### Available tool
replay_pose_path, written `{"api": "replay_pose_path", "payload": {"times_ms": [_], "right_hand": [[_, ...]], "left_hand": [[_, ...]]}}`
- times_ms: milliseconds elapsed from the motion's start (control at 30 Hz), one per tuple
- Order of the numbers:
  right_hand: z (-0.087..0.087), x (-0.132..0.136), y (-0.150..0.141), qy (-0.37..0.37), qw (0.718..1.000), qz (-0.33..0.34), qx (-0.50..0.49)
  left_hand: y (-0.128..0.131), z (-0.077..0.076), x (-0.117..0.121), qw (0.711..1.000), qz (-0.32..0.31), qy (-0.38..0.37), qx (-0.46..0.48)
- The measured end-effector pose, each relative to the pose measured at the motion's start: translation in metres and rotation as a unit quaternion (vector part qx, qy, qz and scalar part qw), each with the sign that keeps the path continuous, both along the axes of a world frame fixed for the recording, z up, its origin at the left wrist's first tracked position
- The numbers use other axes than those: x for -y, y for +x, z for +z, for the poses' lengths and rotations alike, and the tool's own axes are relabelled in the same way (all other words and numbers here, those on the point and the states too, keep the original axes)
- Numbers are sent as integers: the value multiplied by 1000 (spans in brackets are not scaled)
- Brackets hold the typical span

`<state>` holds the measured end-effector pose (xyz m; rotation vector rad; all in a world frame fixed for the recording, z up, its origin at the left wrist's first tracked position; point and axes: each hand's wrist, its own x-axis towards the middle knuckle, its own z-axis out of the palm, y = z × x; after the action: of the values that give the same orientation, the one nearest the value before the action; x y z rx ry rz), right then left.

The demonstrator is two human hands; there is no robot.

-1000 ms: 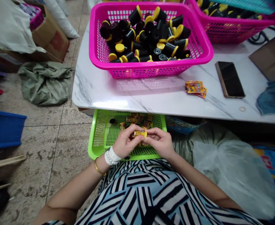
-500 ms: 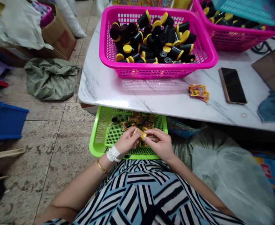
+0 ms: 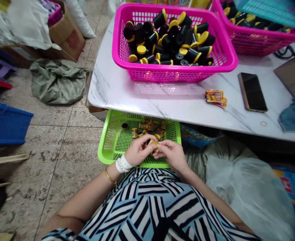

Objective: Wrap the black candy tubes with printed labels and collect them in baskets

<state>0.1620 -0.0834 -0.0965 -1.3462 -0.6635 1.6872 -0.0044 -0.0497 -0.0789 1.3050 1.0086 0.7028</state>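
Held canister (image 3: 153, 143): yel printed label, dk end. Lower basket (image 3: 102, 152) lime grn. Upper basket (image 3: 174, 69) hot pink; its canisters (image 3: 193, 55) blk w/ yel caps. Tabletop (image 3: 162, 102) wht w/ gry marble veins. Sachets (image 3: 214, 96) org-yel w/ red. Garment (image 3: 159, 190) lt blue, blk/wht stripe blocks. Wristband (image 3: 125, 161) wht, bangle (image 3: 107, 175) gold.

White table (image 3: 147, 100) with a smooth, glossy, marble-look top. Beside its left edge, a pink basket (image 3: 172, 68) of shiny perforated plastic holds black plastic tubs (image 3: 160, 20) with smooth yellow lids (image 3: 141, 50). Near the front edge lie glossy printed packets (image 3: 214, 96) and a phone (image 3: 252, 92) with a glass-like screen. Below that edge, a shiny green plastic basket (image 3: 110, 140) carries small, slightly shiny printed containers (image 3: 160, 134). Past the front left corner, a dull, crumpled cloth sack (image 3: 59, 83) on rough, speckled floor (image 3: 84, 144).
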Motion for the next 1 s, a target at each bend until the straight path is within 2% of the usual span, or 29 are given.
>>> {"api": "replay_pose_path", "payload": {"times_ms": [67, 133, 200, 300, 367, 433, 500, 567, 667, 767, 900, 967, 1000], "right_hand": [[-2, -1, 3, -24, 999, 17, -35], [-3, 0, 8, -13, 997, 60, -38], [-3, 1, 14, 38, 996, 86, -10], [-1, 0, 19, 163, 980, 92, 70], [2, -2, 20, 255, 953, 83, 139], [3, -4, 18, 330, 922, 40, 199], [3, -4, 16, 362, 905, 1, 226], [4, -4, 15, 366, 900, -13, 238], [6, -3, 17, 370, 892, 11, 260], [11, -6, 17, 401, 872, 44, 276], [15, -8, 7, 426, 862, 17, 275], [13, -8, -2, 438, 854, 3, 279], [11, -9, -8, 445, 848, 1, 290]], "left_hand": [[-2, -2, -2, 1000, -25, -17, 9], [-3, -4, -5, 995, -31, -88, 33], [-3, -8, -8, 985, -13, -167, 45], [0, -9, -9, 968, 31, -239, 66], [4, -8, -7, 947, 41, -290, 134], [9, -5, -3, 914, 40, -338, 220], [13, -4, 1, 889, 38, -364, 277], [16, -4, 4, 879, 45, -372, 294], [18, -6, 5, 876, 67, -380, 288], [21, -4, 8, 880, 83, -383, 267], [21, -5, 17, 894, 124, -370, 219], [15, -12, 16, 911, 120, -354, 177], [11, -16, 14, 922, 92, -342, 154]]}}
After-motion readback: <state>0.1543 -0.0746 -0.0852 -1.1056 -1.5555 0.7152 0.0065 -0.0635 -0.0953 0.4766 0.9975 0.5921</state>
